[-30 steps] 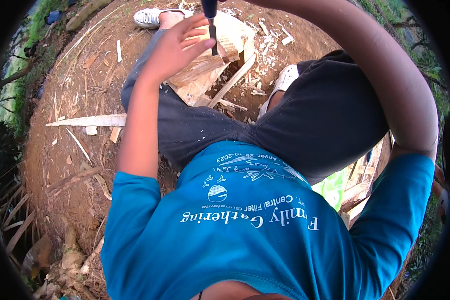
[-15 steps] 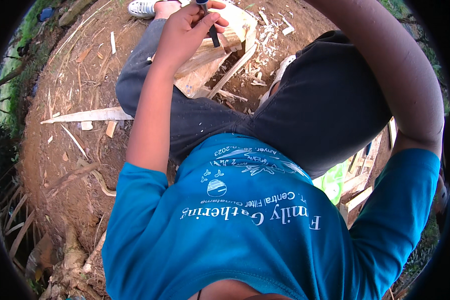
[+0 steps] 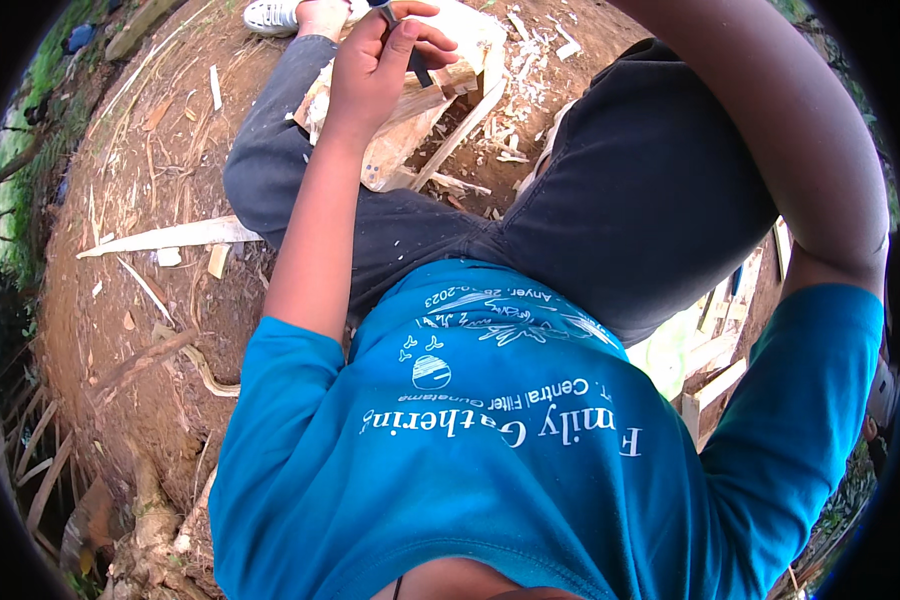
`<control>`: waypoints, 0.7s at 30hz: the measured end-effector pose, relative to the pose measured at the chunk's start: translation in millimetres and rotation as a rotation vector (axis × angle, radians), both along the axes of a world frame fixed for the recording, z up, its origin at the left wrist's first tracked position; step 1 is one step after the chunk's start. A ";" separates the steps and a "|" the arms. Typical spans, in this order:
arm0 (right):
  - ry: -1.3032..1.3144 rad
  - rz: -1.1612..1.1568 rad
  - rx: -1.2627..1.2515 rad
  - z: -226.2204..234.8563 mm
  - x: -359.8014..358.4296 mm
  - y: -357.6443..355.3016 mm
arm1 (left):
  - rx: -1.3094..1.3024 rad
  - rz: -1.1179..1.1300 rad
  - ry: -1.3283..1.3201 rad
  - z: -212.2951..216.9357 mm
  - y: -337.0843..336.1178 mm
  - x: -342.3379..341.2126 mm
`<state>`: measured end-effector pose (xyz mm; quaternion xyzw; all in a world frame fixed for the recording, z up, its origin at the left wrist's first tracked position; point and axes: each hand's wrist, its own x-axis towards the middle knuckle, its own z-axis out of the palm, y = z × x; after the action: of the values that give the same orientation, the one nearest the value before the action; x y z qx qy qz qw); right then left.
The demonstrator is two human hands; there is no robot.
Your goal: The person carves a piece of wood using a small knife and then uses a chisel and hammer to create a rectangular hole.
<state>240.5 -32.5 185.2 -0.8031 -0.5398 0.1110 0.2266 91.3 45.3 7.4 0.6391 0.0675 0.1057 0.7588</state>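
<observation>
My left hand (image 3: pixel 372 75) is closed around a dark, narrow chisel (image 3: pixel 419 68), with some fingers loosely curled beyond it. The chisel leans, its lower end at the edge of a pale, rough-cut wooden block (image 3: pixel 400 140). The block lies on the ground between my legs, partly covered by my hand and forearm. My right arm (image 3: pixel 770 120) is raised and bent, running out past the top edge, so my right hand and whatever it may hold cannot be seen.
Wood chips (image 3: pixel 510 140) scatter over the brown soil near the block. A long pointed wood strip (image 3: pixel 175 237) lies beside my left knee. Roots (image 3: pixel 150 520) stick up at lower left. Wooden pieces (image 3: pixel 715 385) and a pale green bag (image 3: pixel 662 355) are behind my right thigh.
The chisel leans more, its top tipped to the left, and my left hand has turned slightly with it. The whole view has shifted a little. My right arm remains raised.
</observation>
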 end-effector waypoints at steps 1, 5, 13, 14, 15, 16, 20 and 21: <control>-0.040 -0.009 0.011 -7.8 2.4 3.3 | -0.002 -0.006 0.009 2.3 -1.5 1.1; 0.045 0.014 -0.085 9.1 -2.6 -4.0 | -0.003 0.008 0.029 5.6 -1.8 -0.8; 0.007 0.023 -0.026 2.9 1.5 -3.8 | -0.041 -0.013 0.009 2.8 -0.8 2.9; 0.009 0.022 -0.028 2.0 2.0 -3.1 | -0.033 -0.012 0.012 1.8 0.6 4.0; 0.010 0.032 -0.031 2.5 2.1 -2.9 | -0.026 -0.009 0.015 1.7 1.4 4.4; 0.011 0.042 -0.035 4.7 2.2 -2.9 | -0.029 -0.006 0.020 1.9 1.9 4.0; 0.030 0.051 -0.071 8.7 1.9 -4.3 | -0.024 -0.005 0.012 2.1 2.1 3.4; 0.043 0.044 -0.083 8.8 1.4 -4.1 | -0.020 -0.007 0.002 2.2 1.8 3.6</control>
<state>242.0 -36.6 194.0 -0.7970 -0.5474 0.1555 0.2022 94.9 47.1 9.6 0.6318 0.0673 0.1016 0.7655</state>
